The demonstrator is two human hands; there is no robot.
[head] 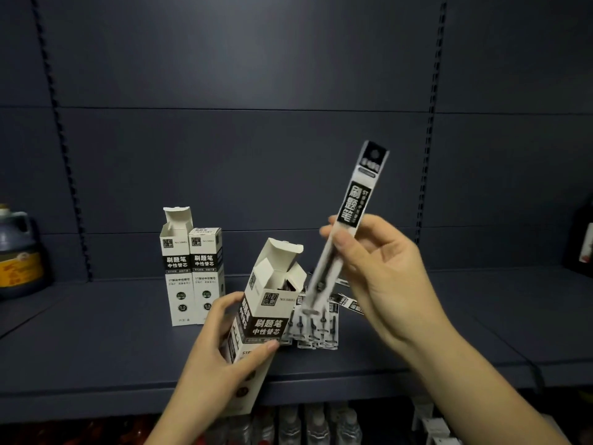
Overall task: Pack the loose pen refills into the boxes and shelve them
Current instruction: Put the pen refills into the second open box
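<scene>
Left hand (221, 354) wrapped around a tall white-and-black cardboard refill box (256, 329), tilted toward the right, top flaps open, lower end hanging past the front edge of the dark blue metal shelf (96, 342). Right hand (378, 277) pinches one long, narrow, plastic-sleeved pen refill (348, 226) near its middle between thumb and fingertips; the refill slants, lower tip just above and right of the box mouth, not yet inside. Its lower half is motion-blurred. A loose pile of sleeved refills (316, 326) lies on the shelf right behind the held box. Two matching upright boxes (191, 268) stand touching at rear left, one with its flap up. Judgement: the refill looks very light, thin and somewhat flexible, its sleeve slick; a mid-length pinch suits steering the tip in. The box is light card, easily crushed, so hold it by the sides. A dark jug (19, 252) sits far left.
</scene>
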